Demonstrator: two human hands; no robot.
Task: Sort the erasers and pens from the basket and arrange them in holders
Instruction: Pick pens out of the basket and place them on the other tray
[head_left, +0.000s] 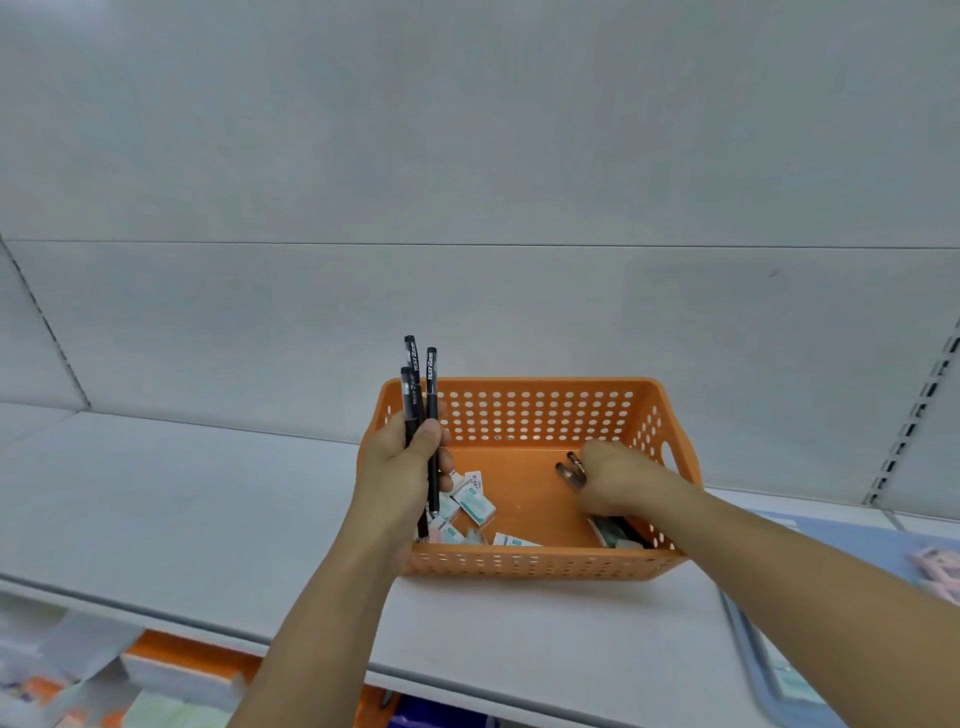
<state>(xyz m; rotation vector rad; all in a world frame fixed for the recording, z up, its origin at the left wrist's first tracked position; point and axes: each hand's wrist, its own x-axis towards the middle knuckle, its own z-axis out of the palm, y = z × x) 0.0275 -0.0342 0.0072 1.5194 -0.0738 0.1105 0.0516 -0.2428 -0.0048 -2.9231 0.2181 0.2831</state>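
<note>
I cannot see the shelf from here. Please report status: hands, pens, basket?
Left hand grips three black pens upright. Right hand picking a pen inside orange basket. Erasers remain inside. Nothing blocking.

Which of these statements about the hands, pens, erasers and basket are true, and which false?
1. The left hand grips three pens. True.
2. The basket is blue. False: it is orange.
3. The right hand is inside the basket. True.
4. The erasers lie on the shelf beside the basket. False: they lie in the basket.
</note>
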